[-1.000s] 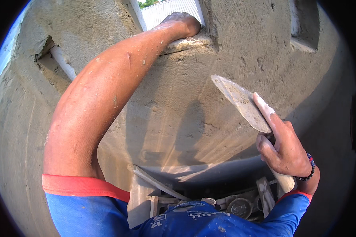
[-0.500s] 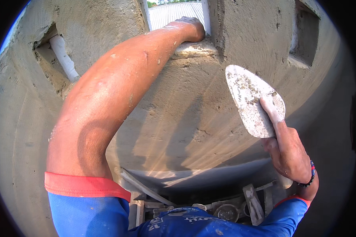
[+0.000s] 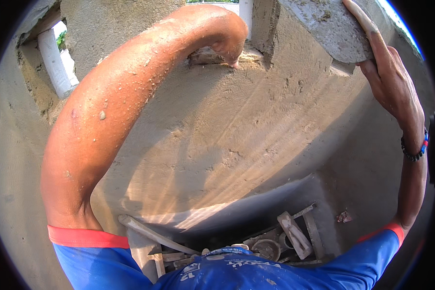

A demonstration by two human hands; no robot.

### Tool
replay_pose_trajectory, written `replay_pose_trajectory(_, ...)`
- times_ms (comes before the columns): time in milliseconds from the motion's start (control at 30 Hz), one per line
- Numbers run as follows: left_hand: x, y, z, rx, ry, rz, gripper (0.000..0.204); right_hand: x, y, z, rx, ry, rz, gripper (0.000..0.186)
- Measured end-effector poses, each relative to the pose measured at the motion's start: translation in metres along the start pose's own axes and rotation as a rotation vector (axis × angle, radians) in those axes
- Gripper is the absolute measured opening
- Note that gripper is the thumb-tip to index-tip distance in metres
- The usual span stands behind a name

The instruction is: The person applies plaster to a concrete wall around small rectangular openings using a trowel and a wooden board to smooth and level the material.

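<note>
My right hand [image 3: 394, 79] grips a trowel with a pale, mortar-specked blade [image 3: 331, 31], raised at the upper right close to the wall. Its index finger lies along the blade, and the handle is hidden. At the top middle, my left hand [image 3: 229, 41] is bent down at the rough sill [image 3: 256, 58] of a narrow opening. The left fingers curl inward, one fingertip at the sill's edge; whatever they hold, if anything, is hidden. Wet mortar specks dot my left forearm [image 3: 106, 101]. Before me rises a grey plastered wall [image 3: 203, 140].
To the left, a recess in the wall holds a white slanted bar [image 3: 53, 63]. Down below lie wooden planks [image 3: 295, 234], a round bucket-like container [image 3: 266, 249] and a long pale board [image 3: 154, 234]. A small reddish fragment [image 3: 343, 216] is at the lower right.
My right hand has carried the trowel up and to the right. The left hand has bent downward onto the sill's edge. The view has shifted a little.
</note>
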State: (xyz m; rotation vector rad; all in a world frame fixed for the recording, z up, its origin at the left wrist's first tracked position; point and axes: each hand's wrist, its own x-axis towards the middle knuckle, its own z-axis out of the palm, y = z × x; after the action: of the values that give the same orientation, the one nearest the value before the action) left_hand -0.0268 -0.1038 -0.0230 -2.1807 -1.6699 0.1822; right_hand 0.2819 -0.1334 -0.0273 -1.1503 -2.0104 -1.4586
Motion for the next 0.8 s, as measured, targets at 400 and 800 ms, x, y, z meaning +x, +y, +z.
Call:
replay_pose_trajectory(400, 0.004, -0.021, 0.026, 0.079, 0.176, 0.112, 0.029, 0.097, -0.095, -0.034, -0.172, -0.272, -0.374, 0.059)
replay_pose_trajectory(800, -0.002, -0.019, 0.027, 0.075, 0.205, 0.195, 0.033, 0.104, -0.098, -0.031, -0.234, -0.205, -0.545, 0.051)
